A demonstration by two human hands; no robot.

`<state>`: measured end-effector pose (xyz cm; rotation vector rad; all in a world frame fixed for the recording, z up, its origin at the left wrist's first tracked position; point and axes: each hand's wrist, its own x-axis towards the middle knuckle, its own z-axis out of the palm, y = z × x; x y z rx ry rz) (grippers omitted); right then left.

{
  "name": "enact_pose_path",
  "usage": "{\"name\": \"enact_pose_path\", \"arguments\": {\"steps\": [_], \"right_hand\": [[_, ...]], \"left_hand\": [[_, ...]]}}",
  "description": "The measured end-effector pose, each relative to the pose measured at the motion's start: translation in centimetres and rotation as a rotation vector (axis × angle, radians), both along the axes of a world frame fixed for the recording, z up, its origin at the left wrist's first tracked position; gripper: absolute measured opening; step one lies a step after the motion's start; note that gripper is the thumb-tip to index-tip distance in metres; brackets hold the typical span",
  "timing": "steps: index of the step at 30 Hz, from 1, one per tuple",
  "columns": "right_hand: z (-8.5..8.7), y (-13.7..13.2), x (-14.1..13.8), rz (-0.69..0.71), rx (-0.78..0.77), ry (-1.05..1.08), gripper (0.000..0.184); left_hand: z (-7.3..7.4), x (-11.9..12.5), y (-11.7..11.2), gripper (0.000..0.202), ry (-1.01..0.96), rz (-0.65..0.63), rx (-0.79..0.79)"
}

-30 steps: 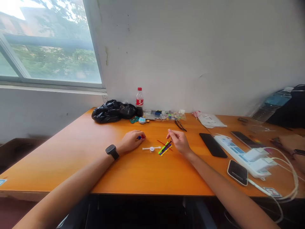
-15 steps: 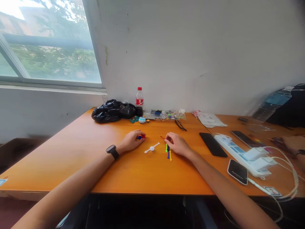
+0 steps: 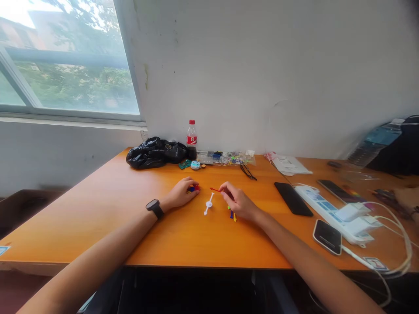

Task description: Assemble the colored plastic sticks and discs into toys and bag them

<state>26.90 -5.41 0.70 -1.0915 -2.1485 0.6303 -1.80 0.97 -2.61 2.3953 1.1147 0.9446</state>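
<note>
The right hand (image 3: 237, 201) has shifted left over the last moment, carrying a red arrow (image 3: 214, 189) away from the coloured ones, so the red arrow is now apart from them and just beyond the far end of the white arrow (image 3: 208, 204). The white arrow has also turned about its round middle: it slanted more across the worktop (image 3: 183, 235) a half second ago and now runs nearly near to far, its head towards the near edge. The right hand grips the red arrow by one end between thumb and fingers, its tip pointing left. Below that hand, partly hidden, lie a green arrow (image 3: 229, 208), a blue arrow (image 3: 231, 214) and a yellow arrow (image 3: 235, 218). The left hand (image 3: 181, 192) rests to the left of the white arrow, fingers curled over small red and blue pieces (image 3: 191, 189); whether it grips them or only covers them, I cannot tell. The white arrow lies between the two hands, slightly nearer, touching neither.
</note>
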Motion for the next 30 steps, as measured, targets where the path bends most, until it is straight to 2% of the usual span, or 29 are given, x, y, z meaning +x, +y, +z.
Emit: {"name": "enact_pose_path", "arguments": {"steps": [5,10,21,25,30], "right_hand": [[0.04,-0.47,-0.65,0.129,0.072,-0.049,0.013],[0.1,-0.53,-0.6,0.108,0.003,-0.014,0.011],[0.63,-0.78,-0.21,0.053,-0.049,-0.018,0.01],[0.51,-0.76,-0.09,0.077,-0.036,-0.093,0.007],[0.37,-0.81,-0.44,0.103,0.003,-0.12,0.011]], "left_hand": [[-0.17,-0.11,0.17,0.021,0.011,-0.003,-0.005],[0.16,-0.05,-0.06,0.023,0.029,-0.015,0.013],[0.15,-0.06,-0.07,0.022,0.034,-0.026,0.029],[0.16,-0.03,-0.08,0.022,0.03,-0.026,0.023],[0.24,0.11,-0.25,0.023,0.046,0.0,0.042]]}}
